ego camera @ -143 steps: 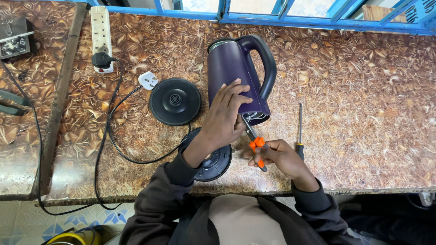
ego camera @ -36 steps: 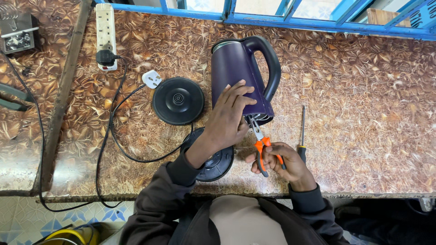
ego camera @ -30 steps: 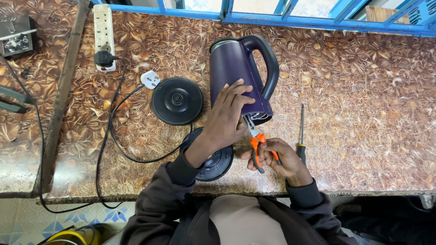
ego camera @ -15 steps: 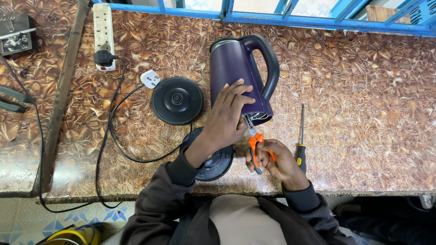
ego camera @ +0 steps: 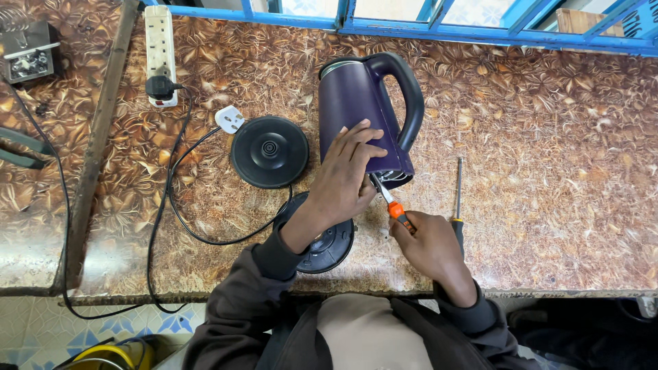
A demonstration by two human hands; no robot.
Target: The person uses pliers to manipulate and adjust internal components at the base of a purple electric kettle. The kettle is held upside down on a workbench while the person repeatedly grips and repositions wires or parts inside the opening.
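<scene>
Head view, kettle: a purple electric kettle (ego camera: 356, 113) with a black handle lies on its side on the brown patterned surface (ego camera: 548, 137), its open underside turned toward the person
Head view, left hand: the left hand (ego camera: 346, 181) lies flat on the kettle body with fingers spread, pressing it down, not curled round anything
Head view, right hand: the right hand (ego camera: 428, 243) is closed round the orange-handled pliers (ego camera: 391, 202), whose tips reach into the kettle's underside
Head view, nearby: a black round bottom cover (ego camera: 322, 243) lies partly under the left wrist; the black kettle base (ego camera: 264, 151) sits just left of the kettle, its cord ending in a white plug (ego camera: 228, 120); a screwdriver (ego camera: 458, 205) lies just right of the right hand
Head view, far left: a white power strip (ego camera: 159, 48) with a black plug in it
</scene>
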